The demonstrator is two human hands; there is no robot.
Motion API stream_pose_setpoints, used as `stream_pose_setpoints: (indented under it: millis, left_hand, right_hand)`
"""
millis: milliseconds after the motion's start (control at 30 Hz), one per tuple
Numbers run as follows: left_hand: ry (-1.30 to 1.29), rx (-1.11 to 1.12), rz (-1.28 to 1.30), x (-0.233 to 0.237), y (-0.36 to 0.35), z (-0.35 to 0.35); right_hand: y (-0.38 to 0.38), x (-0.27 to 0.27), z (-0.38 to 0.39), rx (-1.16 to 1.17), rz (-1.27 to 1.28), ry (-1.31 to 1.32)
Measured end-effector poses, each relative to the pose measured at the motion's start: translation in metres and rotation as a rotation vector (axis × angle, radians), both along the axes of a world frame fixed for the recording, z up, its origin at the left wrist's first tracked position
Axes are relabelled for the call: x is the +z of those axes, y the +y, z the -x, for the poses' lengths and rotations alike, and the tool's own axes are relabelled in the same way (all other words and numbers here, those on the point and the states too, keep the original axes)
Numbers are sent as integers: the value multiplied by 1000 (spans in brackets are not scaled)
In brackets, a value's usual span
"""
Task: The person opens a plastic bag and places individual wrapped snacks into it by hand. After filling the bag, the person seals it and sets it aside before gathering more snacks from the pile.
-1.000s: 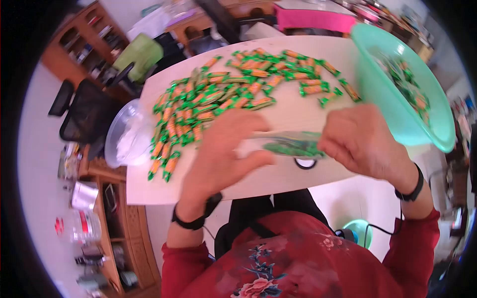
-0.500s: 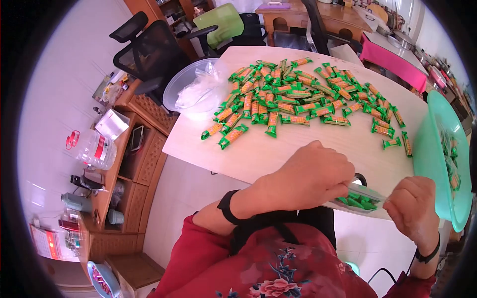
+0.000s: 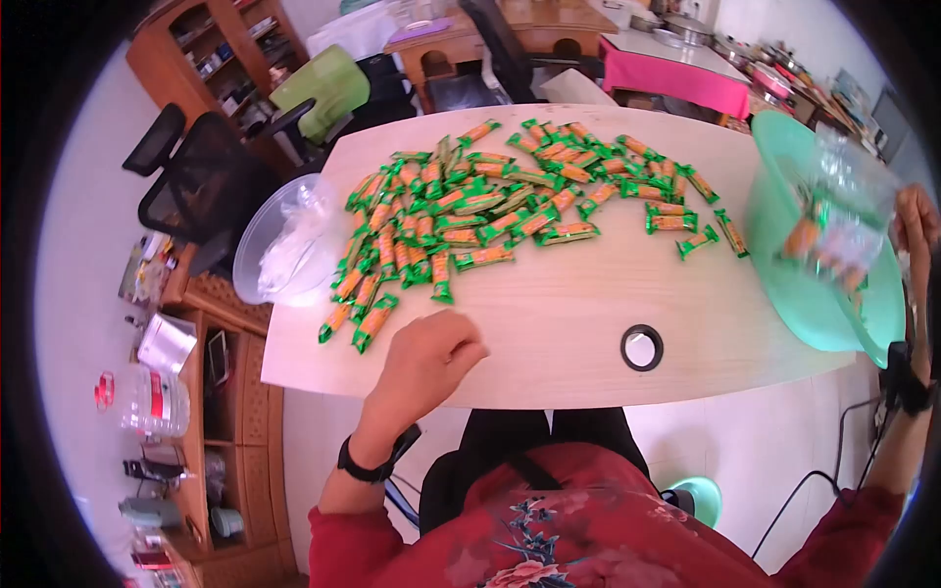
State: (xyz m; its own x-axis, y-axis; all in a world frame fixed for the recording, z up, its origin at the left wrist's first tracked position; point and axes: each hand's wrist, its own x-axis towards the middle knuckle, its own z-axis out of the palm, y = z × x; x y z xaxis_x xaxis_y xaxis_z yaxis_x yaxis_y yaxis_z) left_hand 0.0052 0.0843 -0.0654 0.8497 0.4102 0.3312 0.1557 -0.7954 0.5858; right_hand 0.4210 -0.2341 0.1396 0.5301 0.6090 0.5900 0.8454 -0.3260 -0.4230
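Observation:
In the head view, my right hand (image 3: 916, 220) grips the top of a clear plastic bag (image 3: 845, 220) with wrapped snack bars inside. The bag hangs blurred above the large green basin (image 3: 821, 318) at the table's right side. My left hand (image 3: 429, 367) hovers by the near edge of the table, its fingers curled in, with nothing showing in them. Just beyond it spreads a heap of small snack bars (image 3: 480, 201) in green and orange wrappers. Part of the basin's contents is hidden behind the bag.
A clear plastic bowl (image 3: 257, 257) with white plastic bags (image 3: 294, 245) stands on the table's left. A black-rimmed round hole (image 3: 642, 348) lies near the front edge of the wooden table (image 3: 549, 314). Behind are office chairs (image 3: 211, 181) and a desk (image 3: 559, 22).
My hands have parted. The right has carried the bag right, over the green basin; the left has moved left toward the snack bars. The view has turned to the right.

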Motion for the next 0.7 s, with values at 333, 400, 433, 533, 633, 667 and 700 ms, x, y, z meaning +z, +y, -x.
stream_pose_setpoints:
  millis: [333, 400, 433, 533, 633, 667, 700]
  left_hand:
    - [-12, 212, 8, -21, 16, 38]
    - [-49, 305, -13, -6, 27, 50]
    - [-91, 324, -39, 2, 35, 52]
    - [-130, 471, -94, 34, 73, 77]
    - [-111, 659, -179, 61, 133, 103]
    - [-56, 697, -234, 67, 157, 111]
    - [-1, 733, -290, 72, 180, 119]
  right_hand:
    - [-43, -23, -122, -510, 525, -677]
    - [-13, -35, -61, -234, 308, -395]
    - [-4, -45, -35, -163, 271, -418]
    - [5, -119, -1, -42, 74, -46]
    - [27, -172, 63, 234, 125, 201]
    - [37, -186, 86, 232, 132, 311]
    - [47, -201, 104, 266, 87, 431]
